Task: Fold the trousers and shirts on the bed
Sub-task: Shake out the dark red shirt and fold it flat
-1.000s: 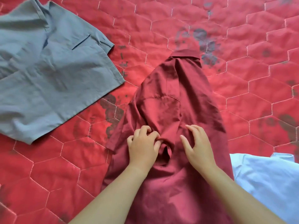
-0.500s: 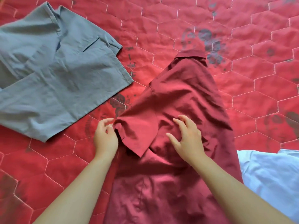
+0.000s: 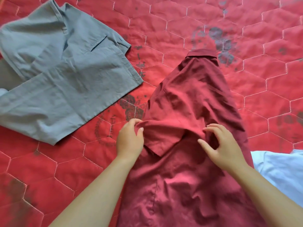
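Note:
A dark red shirt (image 3: 193, 99) lies lengthwise on the bed, collar at the far end, its sides folded in toward the middle. My left hand (image 3: 129, 140) pinches the left edge of the folded short sleeve between thumb and fingers. My right hand (image 3: 221, 145) rests with spread, bent fingers on the cloth at the sleeve's right end. A grey shirt (image 3: 62, 76) lies folded at the far left. A white garment (image 3: 282, 174) sits at the right edge, partly under the red shirt and my right forearm.
The bed is covered by a red quilt (image 3: 180, 22) stitched in hexagons with dark printed patches. Bare quilt lies between the grey shirt and the red shirt, and beyond the collar.
My left hand pulled the red sleeve out leftward from the bunched middle and now pinches its edge. My right hand stayed pressing on the shirt. The view has shifted slightly.

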Demonstrator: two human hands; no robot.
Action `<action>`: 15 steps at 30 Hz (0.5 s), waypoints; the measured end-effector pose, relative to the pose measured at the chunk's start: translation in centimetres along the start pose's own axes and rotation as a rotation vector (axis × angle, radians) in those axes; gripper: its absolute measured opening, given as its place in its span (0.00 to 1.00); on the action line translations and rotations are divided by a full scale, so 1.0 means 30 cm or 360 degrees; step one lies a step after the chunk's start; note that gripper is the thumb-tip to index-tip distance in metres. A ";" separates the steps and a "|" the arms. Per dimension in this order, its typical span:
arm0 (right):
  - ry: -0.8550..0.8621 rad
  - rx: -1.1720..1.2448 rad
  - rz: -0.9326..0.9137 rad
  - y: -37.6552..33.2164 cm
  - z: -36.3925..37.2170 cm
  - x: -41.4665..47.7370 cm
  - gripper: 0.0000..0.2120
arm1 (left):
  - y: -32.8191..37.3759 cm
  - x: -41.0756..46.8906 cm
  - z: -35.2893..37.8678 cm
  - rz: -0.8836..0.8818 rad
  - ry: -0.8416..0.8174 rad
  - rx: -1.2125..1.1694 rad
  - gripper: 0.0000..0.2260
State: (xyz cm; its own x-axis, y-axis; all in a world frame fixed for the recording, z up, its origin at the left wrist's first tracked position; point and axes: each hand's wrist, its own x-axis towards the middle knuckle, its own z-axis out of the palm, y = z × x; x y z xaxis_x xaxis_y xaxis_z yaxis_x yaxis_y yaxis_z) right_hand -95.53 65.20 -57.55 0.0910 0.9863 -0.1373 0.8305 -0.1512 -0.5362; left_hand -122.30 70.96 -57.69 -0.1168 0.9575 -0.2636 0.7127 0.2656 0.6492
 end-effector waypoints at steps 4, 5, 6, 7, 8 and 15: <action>-0.0166 -0.0050 0.0063 -0.090 0.092 0.004 0.23 | -0.051 0.021 0.005 -0.0239 0.0012 0.0390 0.21; -0.0212 -0.0066 0.0093 -0.111 0.122 0.003 0.24 | -0.045 0.024 0.014 -0.0239 -0.0082 0.0347 0.23; -0.0233 -0.0101 0.0113 -0.123 0.149 0.000 0.25 | -0.036 0.025 0.029 -0.0223 -0.0196 0.0286 0.23; -0.0232 -0.0133 0.0126 -0.125 0.169 -0.005 0.26 | -0.029 0.026 0.043 -0.0179 -0.0293 0.0264 0.22; -0.0219 -0.0152 0.0137 -0.120 0.178 -0.010 0.27 | -0.024 0.030 0.047 -0.0119 -0.0338 0.0272 0.19; 0.0005 -0.0061 0.0191 -0.016 0.082 -0.127 0.32 | -0.042 0.128 -0.041 -0.0103 -0.0173 0.0424 0.23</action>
State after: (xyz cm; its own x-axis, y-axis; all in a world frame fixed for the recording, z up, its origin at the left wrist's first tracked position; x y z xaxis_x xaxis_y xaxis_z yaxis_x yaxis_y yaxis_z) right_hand -97.62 61.33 -58.83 0.1930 0.9614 -0.1959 0.8338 -0.2660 -0.4838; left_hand -124.48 74.43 -58.65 -0.1033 0.9181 -0.3826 0.8645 0.2731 0.4220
